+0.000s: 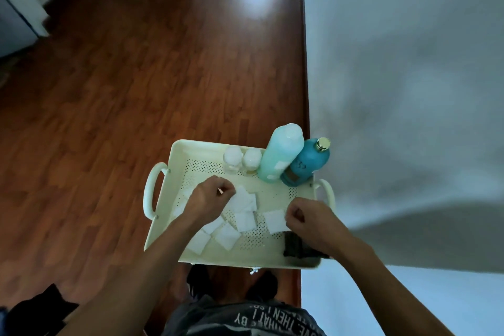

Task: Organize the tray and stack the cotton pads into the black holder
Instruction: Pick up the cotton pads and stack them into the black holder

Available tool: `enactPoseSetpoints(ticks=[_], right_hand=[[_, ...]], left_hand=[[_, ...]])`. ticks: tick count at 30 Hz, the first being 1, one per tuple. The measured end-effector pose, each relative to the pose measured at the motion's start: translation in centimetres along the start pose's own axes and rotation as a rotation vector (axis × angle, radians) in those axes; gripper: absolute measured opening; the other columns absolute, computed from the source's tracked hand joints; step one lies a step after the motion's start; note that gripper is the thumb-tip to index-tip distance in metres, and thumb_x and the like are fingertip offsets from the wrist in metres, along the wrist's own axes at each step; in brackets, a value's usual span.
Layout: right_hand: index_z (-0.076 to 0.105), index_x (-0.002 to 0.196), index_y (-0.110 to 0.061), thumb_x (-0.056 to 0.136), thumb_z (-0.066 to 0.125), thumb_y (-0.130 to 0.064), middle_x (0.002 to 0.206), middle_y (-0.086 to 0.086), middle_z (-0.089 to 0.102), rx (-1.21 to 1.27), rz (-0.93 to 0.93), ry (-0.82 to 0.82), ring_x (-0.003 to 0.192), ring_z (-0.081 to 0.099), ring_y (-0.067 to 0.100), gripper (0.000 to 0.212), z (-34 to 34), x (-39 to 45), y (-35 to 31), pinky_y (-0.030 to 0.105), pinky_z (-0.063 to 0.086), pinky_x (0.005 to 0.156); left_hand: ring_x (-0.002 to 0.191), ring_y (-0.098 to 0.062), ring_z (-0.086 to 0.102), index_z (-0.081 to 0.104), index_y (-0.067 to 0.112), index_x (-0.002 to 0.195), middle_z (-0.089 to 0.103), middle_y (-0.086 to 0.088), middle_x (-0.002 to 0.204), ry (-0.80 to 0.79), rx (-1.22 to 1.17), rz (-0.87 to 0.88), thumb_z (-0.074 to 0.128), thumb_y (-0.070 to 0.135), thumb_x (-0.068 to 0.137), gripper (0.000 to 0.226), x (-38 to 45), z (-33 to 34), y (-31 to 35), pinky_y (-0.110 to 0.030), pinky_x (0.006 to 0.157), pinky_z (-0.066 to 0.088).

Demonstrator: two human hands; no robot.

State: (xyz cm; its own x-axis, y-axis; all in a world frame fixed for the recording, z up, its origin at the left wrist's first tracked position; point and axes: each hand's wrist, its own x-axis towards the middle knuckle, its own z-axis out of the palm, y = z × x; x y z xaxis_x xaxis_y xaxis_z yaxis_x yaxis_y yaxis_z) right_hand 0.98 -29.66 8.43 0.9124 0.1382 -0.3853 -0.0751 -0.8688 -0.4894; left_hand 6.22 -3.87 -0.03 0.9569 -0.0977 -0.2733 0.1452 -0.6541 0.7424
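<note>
Head view, looking down. Cream perforated plastic tray with side handles [174, 157] sits over a reddish wood-plank floor [109, 90], beside a pale wall [409, 63].

Left hand [208, 198]: over the tray's middle, fingers curled inward, fingertips pinching the edge of a white square cotton pad [241, 200] just to its right. More white square pads lie loose on the tray floor below and right of this hand, some overlapping; one pad [226, 236] lies near the forearm, another [245, 221] between the two hands.

Right hand [308, 222]: near the tray's right side, fingers curled into a loose fist. Its fingertips touch or nearly touch a single white pad [275, 221] at its left; whether it grips that pad cannot be told.

Black rectangular holder [293, 247]: directly under the right wrist, in the tray's near right corner, partly hidden by the hand. Contents not visible.

Beyond the hands, along the far rim: two small clear jars with white lids [233, 157], a tall pale green bottle [281, 153], a teal bottle with a gold cap [306, 163], touching one another.
</note>
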Motion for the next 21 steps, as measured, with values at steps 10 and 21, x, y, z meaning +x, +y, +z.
enactPoseSetpoints(ticks=[10,21], right_hand=[[0.06,0.07,-0.031,0.088,0.064,-0.028,0.065,-0.011,0.064,0.187,0.153,0.144,0.058,0.057,0.002,0.018,-3.2,-5.6,5.2,0.02,0.046,0.055],[0.056,0.07,-0.031,0.085,0.064,-0.037,0.066,-0.009,0.063,0.042,0.249,0.113,0.058,0.057,0.004,0.017,-1.0,-6.2,6.5,0.019,0.039,0.05]], left_hand=[[0.075,0.002,0.059,0.067,0.037,0.082,0.066,0.015,0.088,-0.105,-0.132,0.116,0.07,0.028,0.089,0.012,-3.2,4.3,4.4,-0.006,0.066,0.039],[0.076,-0.001,0.059,0.065,0.04,0.079,0.064,0.015,0.088,-0.156,-0.101,0.201,0.068,0.031,0.091,0.016,-3.9,5.6,6.3,-0.008,0.065,0.039]])
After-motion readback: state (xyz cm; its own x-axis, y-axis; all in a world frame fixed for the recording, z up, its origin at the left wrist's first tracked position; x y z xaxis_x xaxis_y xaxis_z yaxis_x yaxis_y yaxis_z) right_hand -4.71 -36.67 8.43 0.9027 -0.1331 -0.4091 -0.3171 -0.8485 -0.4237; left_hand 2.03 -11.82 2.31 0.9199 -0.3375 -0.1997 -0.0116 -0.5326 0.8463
